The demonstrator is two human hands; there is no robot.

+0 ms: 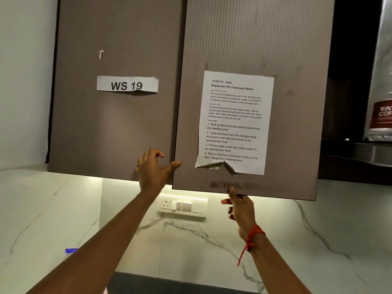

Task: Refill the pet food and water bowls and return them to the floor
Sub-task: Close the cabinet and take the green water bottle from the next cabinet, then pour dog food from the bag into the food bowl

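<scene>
1. Fingers (148, 154) of the left hand (151, 172) spread open, thumb against the edge of the cabinet door (250, 49).
2. Right hand (240, 209): thumb on the door's lower edge, fingers loosely curled; grip unclear.
3. Silver bag (381, 81) stands on a shelf (360, 149), far right.

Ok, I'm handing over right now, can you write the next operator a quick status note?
Left hand: open, thumb at the left edge of the right cupboard door.
Right hand: grips that door's bottom edge; door swung open.
Things: a silver bag with a red label stands on the shelf inside, right; unclear if it is the pet food. Bowls not in view.
Done: cupboard opened.
To do: fetch food, fill both bowls, return them to the floor.
</scene>
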